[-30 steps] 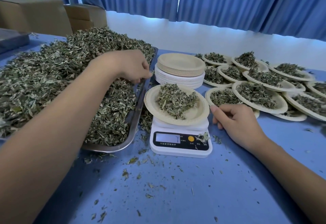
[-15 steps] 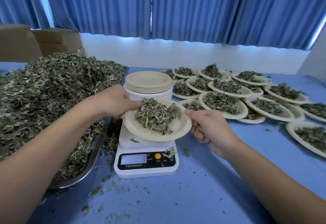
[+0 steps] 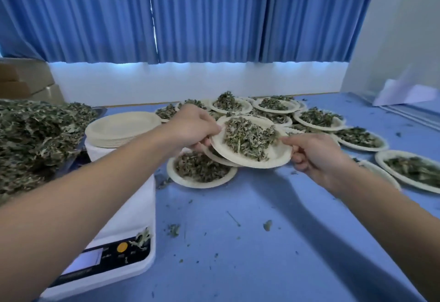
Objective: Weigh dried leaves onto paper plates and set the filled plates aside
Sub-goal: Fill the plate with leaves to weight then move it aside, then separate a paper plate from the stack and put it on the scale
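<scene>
Both hands are on one round off-white paper plate [image 3: 273, 157] with a loose pile of dried green leaves [image 3: 247, 136] on it. It's held just past the scale, over the near edge of the group of filled plates. The left hand [image 3: 190, 128] pinches the plate's left rim, thumb on top and the other fingers [image 3: 202, 146] tucked underneath. The right hand [image 3: 316, 154] does the same on the right rim, thumb [image 3: 289, 140] lying along the top edge and the rest of the fingers curled below. The plate sits a bit tilted toward the camera and overlaps another filled paper plate [image 3: 172, 174] lying on the blue bench [image 3: 262, 242] just in front of it. There's one more rim peeking out right under it, and I honestly can't tell if they're touching. Behind and to the right is a whole spread of leaf-filled plates [image 3: 319, 118], some overlapping each other. The white digital kitchen scale [image 3: 133, 218] is at lower left under the left forearm, platform bare, with a few leaf scraps by its orange button [image 3: 122, 247]. Beyond it is a stack of empty paper plates [image 3: 121, 128], and further left the big heap of dried leaves [image 3: 31, 140] on a metal tray [image 3: 101, 111]. Crumbs of leaf are scattered over the bench. Blue curtains [image 3: 214, 16] hang along the back wall, with cardboard boxes [image 3: 23, 82] in the far left corner.
</scene>
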`<act>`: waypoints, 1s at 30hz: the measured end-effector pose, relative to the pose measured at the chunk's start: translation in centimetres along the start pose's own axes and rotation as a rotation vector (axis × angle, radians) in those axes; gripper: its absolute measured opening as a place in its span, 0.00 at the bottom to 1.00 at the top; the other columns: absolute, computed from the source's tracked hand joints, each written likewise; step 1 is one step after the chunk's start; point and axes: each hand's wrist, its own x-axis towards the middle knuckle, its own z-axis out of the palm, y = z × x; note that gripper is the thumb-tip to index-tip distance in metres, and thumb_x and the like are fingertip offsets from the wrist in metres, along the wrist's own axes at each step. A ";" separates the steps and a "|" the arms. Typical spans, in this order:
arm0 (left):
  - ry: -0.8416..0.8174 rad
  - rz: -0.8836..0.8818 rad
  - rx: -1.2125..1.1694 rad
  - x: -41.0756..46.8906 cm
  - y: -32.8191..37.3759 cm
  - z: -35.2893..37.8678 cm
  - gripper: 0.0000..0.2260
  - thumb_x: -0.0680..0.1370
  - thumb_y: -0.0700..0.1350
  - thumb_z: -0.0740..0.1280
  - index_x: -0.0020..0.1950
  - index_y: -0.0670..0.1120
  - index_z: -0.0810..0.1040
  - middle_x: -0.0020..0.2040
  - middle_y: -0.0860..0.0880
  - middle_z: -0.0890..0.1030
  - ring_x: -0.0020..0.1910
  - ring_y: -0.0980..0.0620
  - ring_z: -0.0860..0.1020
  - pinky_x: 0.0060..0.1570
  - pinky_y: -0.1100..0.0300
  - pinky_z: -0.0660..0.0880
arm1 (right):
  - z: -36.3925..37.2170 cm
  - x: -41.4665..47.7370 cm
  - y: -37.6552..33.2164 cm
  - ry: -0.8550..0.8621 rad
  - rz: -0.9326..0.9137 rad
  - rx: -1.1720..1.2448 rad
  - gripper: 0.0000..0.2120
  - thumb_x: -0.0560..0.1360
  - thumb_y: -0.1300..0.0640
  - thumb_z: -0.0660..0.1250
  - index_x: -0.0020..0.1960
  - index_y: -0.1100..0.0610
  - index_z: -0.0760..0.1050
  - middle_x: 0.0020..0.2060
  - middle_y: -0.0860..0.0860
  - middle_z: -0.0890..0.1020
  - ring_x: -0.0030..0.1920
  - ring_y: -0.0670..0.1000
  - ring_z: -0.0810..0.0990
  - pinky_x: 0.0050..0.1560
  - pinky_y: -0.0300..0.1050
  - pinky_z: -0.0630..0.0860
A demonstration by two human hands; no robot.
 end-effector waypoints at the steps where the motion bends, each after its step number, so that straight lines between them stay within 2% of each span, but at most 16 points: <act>1: -0.002 0.018 -0.002 0.9 1.2 1.4 0.02 0.78 0.40 0.72 0.47 0.42 0.81 0.25 0.49 0.78 0.25 0.54 0.74 0.23 0.64 0.69 | -1.5 0.8 -0.4 0.035 -0.009 0.008 0.04 0.76 0.65 0.71 0.47 0.64 0.76 0.29 0.51 0.67 0.21 0.45 0.65 0.18 0.37 0.59; 4: -0.014 0.013 -0.002 3.7 4.6 5.1 0.02 0.77 0.36 0.70 0.49 0.38 0.81 0.30 0.46 0.79 0.24 0.54 0.73 0.22 0.63 0.66 | -5.5 3.3 -1.8 0.141 -0.031 -0.027 0.05 0.76 0.66 0.71 0.43 0.64 0.76 0.28 0.51 0.67 0.21 0.45 0.66 0.18 0.37 0.59; 7: -0.067 0.004 0.130 6.5 7.3 8.3 0.05 0.77 0.36 0.68 0.50 0.36 0.82 0.32 0.45 0.78 0.22 0.54 0.69 0.21 0.63 0.64 | -8.8 6.0 -3.2 0.255 -0.041 -0.116 0.04 0.76 0.66 0.71 0.47 0.67 0.78 0.24 0.52 0.69 0.22 0.48 0.67 0.19 0.37 0.62; 10: -0.087 0.000 0.256 9.1 9.1 11.0 0.03 0.77 0.36 0.68 0.46 0.36 0.80 0.33 0.45 0.77 0.20 0.55 0.67 0.20 0.64 0.62 | -11.3 9.1 -3.6 0.343 -0.009 -0.160 0.06 0.75 0.65 0.72 0.49 0.66 0.77 0.19 0.51 0.70 0.24 0.51 0.66 0.21 0.37 0.62; 12: -0.086 -0.011 0.312 10.7 10.0 12.3 0.03 0.77 0.36 0.68 0.43 0.38 0.79 0.33 0.46 0.77 0.16 0.57 0.66 0.18 0.67 0.61 | -12.1 11.0 -3.5 0.377 0.024 -0.194 0.06 0.74 0.64 0.73 0.46 0.64 0.76 0.18 0.51 0.71 0.26 0.51 0.66 0.22 0.38 0.62; 16: -0.032 0.000 0.282 13.4 10.3 14.0 0.06 0.80 0.40 0.68 0.46 0.39 0.74 0.42 0.42 0.81 0.26 0.53 0.73 0.20 0.66 0.63 | -13.2 14.0 -2.8 0.459 0.054 -0.243 0.10 0.75 0.65 0.72 0.38 0.62 0.73 0.16 0.52 0.71 0.24 0.51 0.67 0.20 0.36 0.62; 19: 0.053 0.068 0.260 14.2 9.5 14.3 0.06 0.80 0.41 0.67 0.48 0.38 0.78 0.41 0.41 0.84 0.23 0.52 0.73 0.21 0.65 0.65 | -13.6 15.2 -2.1 0.513 0.089 -0.326 0.07 0.76 0.65 0.71 0.40 0.62 0.76 0.20 0.53 0.73 0.23 0.51 0.69 0.20 0.36 0.65; 21: 0.070 0.101 0.270 14.3 8.8 14.0 0.07 0.80 0.41 0.66 0.50 0.39 0.81 0.42 0.43 0.86 0.28 0.50 0.77 0.25 0.64 0.68 | -13.6 15.4 -2.0 0.552 0.083 -0.438 0.08 0.76 0.64 0.70 0.39 0.61 0.75 0.24 0.56 0.74 0.23 0.52 0.70 0.21 0.37 0.67; 24: 0.073 0.133 0.263 13.9 7.8 12.8 0.06 0.80 0.41 0.66 0.50 0.40 0.82 0.42 0.44 0.85 0.29 0.52 0.77 0.26 0.63 0.67 | -13.2 14.8 -2.2 0.648 -0.018 -0.784 0.16 0.76 0.61 0.69 0.33 0.58 0.66 0.26 0.55 0.68 0.27 0.53 0.66 0.27 0.41 0.64; 26: 0.079 0.144 0.251 13.4 7.2 11.5 0.06 0.80 0.40 0.66 0.49 0.41 0.82 0.41 0.44 0.85 0.26 0.53 0.76 0.24 0.63 0.67 | -12.3 13.9 -2.4 0.656 -0.111 -0.912 0.16 0.76 0.61 0.68 0.33 0.60 0.65 0.26 0.58 0.65 0.28 0.53 0.62 0.27 0.44 0.62; 28: 0.085 0.145 0.242 12.7 6.5 10.0 0.06 0.80 0.39 0.66 0.47 0.41 0.82 0.39 0.45 0.84 0.26 0.53 0.76 0.21 0.64 0.66 | -10.7 13.1 -2.7 0.618 -0.203 -0.936 0.12 0.77 0.63 0.67 0.35 0.66 0.74 0.30 0.67 0.72 0.30 0.56 0.69 0.29 0.53 0.73; 30: 0.078 0.151 0.257 11.8 5.7 8.2 0.06 0.79 0.39 0.66 0.45 0.42 0.82 0.37 0.45 0.83 0.26 0.52 0.76 0.18 0.66 0.64 | -8.1 11.9 -3.1 0.541 -0.303 -0.923 0.10 0.78 0.64 0.65 0.42 0.68 0.81 0.37 0.67 0.81 0.36 0.63 0.80 0.37 0.54 0.80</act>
